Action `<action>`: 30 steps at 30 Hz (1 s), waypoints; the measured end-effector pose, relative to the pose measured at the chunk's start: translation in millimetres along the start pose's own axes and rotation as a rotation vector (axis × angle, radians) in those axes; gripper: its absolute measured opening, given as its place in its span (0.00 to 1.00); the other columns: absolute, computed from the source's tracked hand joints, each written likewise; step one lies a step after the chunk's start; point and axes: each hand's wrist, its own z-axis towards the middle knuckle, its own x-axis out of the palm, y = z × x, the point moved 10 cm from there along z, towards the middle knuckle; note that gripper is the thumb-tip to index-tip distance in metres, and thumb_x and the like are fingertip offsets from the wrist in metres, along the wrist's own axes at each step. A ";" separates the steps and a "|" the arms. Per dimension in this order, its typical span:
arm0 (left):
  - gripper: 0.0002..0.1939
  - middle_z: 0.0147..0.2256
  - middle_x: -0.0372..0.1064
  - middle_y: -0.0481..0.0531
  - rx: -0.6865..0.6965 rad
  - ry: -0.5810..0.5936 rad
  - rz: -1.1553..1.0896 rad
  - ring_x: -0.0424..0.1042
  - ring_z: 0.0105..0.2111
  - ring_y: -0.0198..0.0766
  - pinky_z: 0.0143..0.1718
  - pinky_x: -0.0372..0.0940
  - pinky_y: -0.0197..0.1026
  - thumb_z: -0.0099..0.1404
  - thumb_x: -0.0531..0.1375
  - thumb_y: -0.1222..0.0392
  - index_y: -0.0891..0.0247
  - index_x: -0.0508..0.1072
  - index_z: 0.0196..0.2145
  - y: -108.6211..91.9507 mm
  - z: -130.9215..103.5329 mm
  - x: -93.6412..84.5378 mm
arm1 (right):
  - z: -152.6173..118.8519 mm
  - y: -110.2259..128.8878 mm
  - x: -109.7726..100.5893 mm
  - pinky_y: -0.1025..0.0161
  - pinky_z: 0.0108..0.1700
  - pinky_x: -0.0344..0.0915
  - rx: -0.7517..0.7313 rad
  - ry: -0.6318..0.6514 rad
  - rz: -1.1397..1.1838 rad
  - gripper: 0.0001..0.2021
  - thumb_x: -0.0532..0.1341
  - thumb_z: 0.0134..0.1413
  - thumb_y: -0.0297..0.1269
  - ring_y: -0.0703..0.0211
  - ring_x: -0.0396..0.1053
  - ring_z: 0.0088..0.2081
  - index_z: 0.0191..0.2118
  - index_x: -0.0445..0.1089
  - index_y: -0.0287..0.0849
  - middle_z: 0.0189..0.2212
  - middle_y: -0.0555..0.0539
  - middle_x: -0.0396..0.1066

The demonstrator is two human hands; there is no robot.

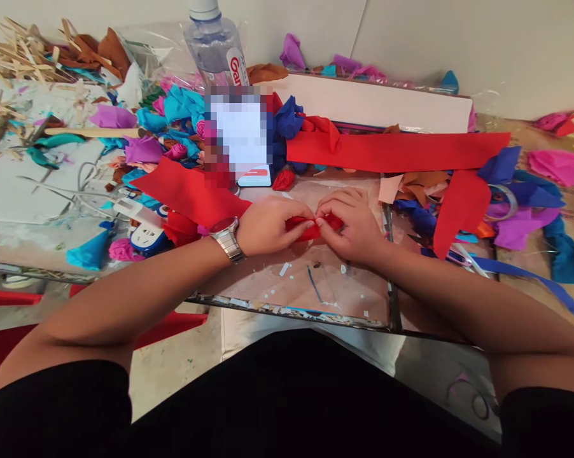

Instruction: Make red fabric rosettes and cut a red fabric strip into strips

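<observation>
Between my two hands is a piece of red crepe paper (310, 233), pinched at its upper edge. My left hand (273, 224), with a metal watch on the wrist, grips it between thumb and forefinger. Close against it, my right hand (351, 222) pinches the same paper, the fingertips of both hands nearly touching. Much of the paper is hidden behind the fingers. A red strip (191, 194) lies just left of my left hand, and a long red strip (396, 151) stretches across the table beyond both hands.
A lit phone (244, 140), partly blurred, leans before a plastic bottle (215, 51). At left lie a power strip (148, 236), cables and wooden sticks (24, 51). Blue, purple and red paper scraps crowd both sides. Scissors (463, 257) rest at right, near the blue ribbon (530, 270).
</observation>
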 end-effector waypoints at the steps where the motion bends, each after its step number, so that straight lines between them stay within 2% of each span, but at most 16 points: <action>1: 0.14 0.37 0.84 0.53 -0.002 0.007 -0.001 0.79 0.35 0.42 0.39 0.66 0.43 0.74 0.59 0.53 0.60 0.84 0.42 0.6 0.4 -0.3 | 0.1 -1.2 -1.1 0.43 0.57 0.59 0.007 -0.014 0.000 0.02 0.63 0.66 0.36 0.46 0.75 0.47 0.39 0.72 0.48 0.42 0.46 0.82; 4: 0.13 0.35 0.83 0.53 -0.022 -0.010 0.013 0.79 0.34 0.42 0.38 0.66 0.43 0.71 0.59 0.55 0.61 0.83 0.39 5.4 1.4 -4.2 | 0.2 -4.3 -3.6 0.43 0.56 0.60 0.021 -0.046 0.003 0.02 0.63 0.66 0.37 0.45 0.75 0.47 0.39 0.72 0.47 0.42 0.45 0.82; 10: 0.14 0.36 0.84 0.54 -0.052 -0.009 0.037 0.82 0.36 0.44 0.39 0.69 0.44 0.71 0.59 0.56 0.61 0.85 0.41 11.5 2.0 -3.1 | 0.3 -4.0 -0.2 0.41 0.58 0.61 0.015 -0.007 -0.026 0.04 0.65 0.67 0.40 0.43 0.75 0.50 0.43 0.77 0.48 0.46 0.45 0.83; 14: 0.15 0.35 0.84 0.54 -0.065 0.013 0.016 0.82 0.35 0.44 0.39 0.70 0.44 0.71 0.59 0.55 0.61 0.85 0.41 11.2 2.6 -3.2 | -0.6 -3.8 -3.9 0.41 0.58 0.62 0.003 -0.032 -0.038 0.06 0.64 0.69 0.41 0.44 0.75 0.49 0.41 0.78 0.48 0.44 0.45 0.83; 19: 0.14 0.36 0.85 0.54 -0.075 -0.040 0.002 0.83 0.37 0.44 0.41 0.72 0.44 0.67 0.59 0.58 0.61 0.86 0.40 14.0 2.7 -9.7 | -1.8 -3.9 -7.0 0.40 0.58 0.63 -0.004 -0.057 -0.061 0.06 0.65 0.69 0.41 0.42 0.74 0.50 0.41 0.79 0.49 0.44 0.45 0.83; 24: 0.14 0.37 0.85 0.54 -0.058 -0.029 0.004 0.82 0.36 0.44 0.39 0.71 0.44 0.67 0.59 0.58 0.61 0.86 0.40 11.2 2.3 -6.3 | -1.5 0.7 -6.3 0.38 0.58 0.61 -0.034 -0.049 -0.084 0.07 0.65 0.69 0.41 0.40 0.72 0.53 0.42 0.82 0.51 0.44 0.46 0.84; 30: 0.14 0.35 0.85 0.53 -0.082 -0.037 0.039 0.82 0.35 0.44 0.39 0.70 0.45 0.65 0.59 0.58 0.60 0.86 0.39 15.1 3.1 -8.6 | -1.2 -1.6 -9.6 0.37 0.58 0.61 -0.015 -0.088 -0.070 0.05 0.66 0.67 0.38 0.39 0.72 0.53 0.38 0.79 0.49 0.43 0.46 0.84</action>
